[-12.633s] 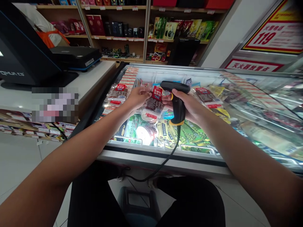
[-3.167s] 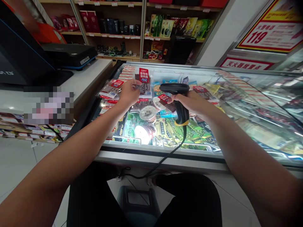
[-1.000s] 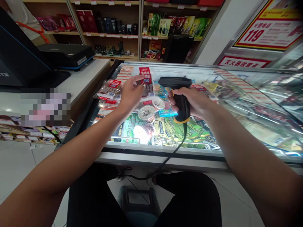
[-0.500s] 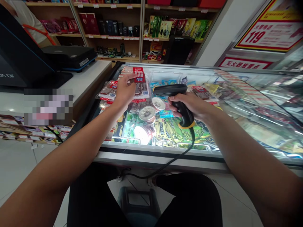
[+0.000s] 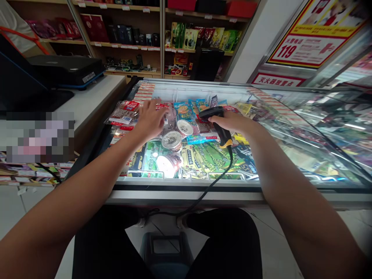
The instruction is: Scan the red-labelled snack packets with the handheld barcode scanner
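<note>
My left hand (image 5: 151, 119) is over the left part of a glass-topped freezer (image 5: 186, 193), fingers apart and bent slightly. It is at flat, clear-wrapped packs with red labels; one red-labelled pack (image 5: 124, 113) lies just left of it. Whether the fingertips touch a pack I cannot tell. My right hand (image 5: 229, 122) is wrapped round the handle of a black and yellow barcode scanner (image 5: 222, 133), its head pointing left. A red-labelled pack (image 5: 203, 127) lies below the scanner head. White-lidded tubs (image 5: 172, 140) stand between my hands.
The scanner's black cable (image 5: 209, 188) hangs over the freezer's front edge. Green bean packets (image 5: 203, 155) and blue packets (image 5: 184, 110) are inside. A counter (image 5: 107, 91) with a black device stands left; stocked shelves (image 5: 130, 46) are behind. A stool (image 5: 165, 252) is between my legs.
The large red-labelled pack under my left hand has left the back left spot; a similar pack now lies below the scanner. The scanner has tilted and dropped slightly. The view has shifted right.
</note>
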The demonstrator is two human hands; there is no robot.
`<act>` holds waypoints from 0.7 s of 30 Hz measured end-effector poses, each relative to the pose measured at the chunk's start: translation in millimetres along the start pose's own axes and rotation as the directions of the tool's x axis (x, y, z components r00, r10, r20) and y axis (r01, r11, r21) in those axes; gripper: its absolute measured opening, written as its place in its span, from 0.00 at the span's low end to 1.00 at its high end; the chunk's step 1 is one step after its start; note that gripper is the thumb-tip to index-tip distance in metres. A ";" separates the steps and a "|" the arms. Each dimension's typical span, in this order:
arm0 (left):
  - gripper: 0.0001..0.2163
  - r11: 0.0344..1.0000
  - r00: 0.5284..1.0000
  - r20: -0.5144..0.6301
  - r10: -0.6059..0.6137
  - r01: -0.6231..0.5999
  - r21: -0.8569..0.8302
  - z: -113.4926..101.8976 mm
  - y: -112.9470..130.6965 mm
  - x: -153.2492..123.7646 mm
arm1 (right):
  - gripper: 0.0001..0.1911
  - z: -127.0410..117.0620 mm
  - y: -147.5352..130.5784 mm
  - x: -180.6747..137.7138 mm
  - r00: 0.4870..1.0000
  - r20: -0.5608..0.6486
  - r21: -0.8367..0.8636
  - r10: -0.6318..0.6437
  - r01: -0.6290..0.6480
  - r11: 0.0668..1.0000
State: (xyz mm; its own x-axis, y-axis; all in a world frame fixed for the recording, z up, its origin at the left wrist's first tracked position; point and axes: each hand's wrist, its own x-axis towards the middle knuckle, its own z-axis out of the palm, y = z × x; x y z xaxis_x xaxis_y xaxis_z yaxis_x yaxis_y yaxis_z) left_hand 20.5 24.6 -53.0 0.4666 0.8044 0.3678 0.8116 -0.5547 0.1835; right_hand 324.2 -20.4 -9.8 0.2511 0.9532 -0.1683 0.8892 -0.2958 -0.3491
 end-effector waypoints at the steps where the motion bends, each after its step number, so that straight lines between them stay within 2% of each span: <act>1: 0.21 0.999 0.996 0.082 0.038 -0.040 0.022 1.7 3.8 -1.7 | 0.27 1.4 1.8 2.2 1.000 0.008 0.013 -0.014 0.014 1.000; 3: 0.23 0.993 0.979 0.186 0.089 -0.101 0.058 5.1 9.3 -4.2 | 0.26 5.2 5.9 7.7 0.999 0.015 0.085 -0.036 0.034 0.996; 7: 0.22 0.986 0.973 0.202 0.113 -0.135 0.096 7.3 11.0 -5.5 | 0.23 13.7 13.9 20.4 1.000 0.013 0.349 -0.026 0.020 0.937; 11: 0.20 0.990 0.970 0.199 0.136 -0.141 0.013 6.1 18.3 -9.0 | 0.19 16.9 10.8 21.2 0.998 0.069 0.590 0.006 -0.046 0.806; 16: 0.22 0.971 0.927 0.298 0.230 -0.198 -0.133 10.6 46.6 -20.7 | 0.17 16.9 -3.9 8.4 0.990 0.139 0.787 -0.018 -0.100 0.608; 18: 0.27 0.972 0.928 0.308 0.212 -0.166 -0.169 10.3 56.4 -23.2 | 0.15 18.3 -6.7 6.4 0.989 0.145 0.841 -0.035 -0.105 0.530; 21: 0.34 0.973 0.954 0.294 0.063 0.007 -0.232 3.2 64.8 -22.2 | 0.14 20.1 -7.2 6.1 0.987 0.128 0.911 -0.099 -0.078 0.405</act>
State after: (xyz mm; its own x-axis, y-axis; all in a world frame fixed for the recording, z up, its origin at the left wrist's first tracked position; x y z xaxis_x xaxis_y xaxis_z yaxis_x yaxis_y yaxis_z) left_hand 63.8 -28.5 -52.1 0.5991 0.7951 0.0947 0.7115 -0.5829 0.3924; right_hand 311.6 -13.7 -26.9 0.1105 0.9620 -0.2495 -0.0081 -0.2502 -0.9682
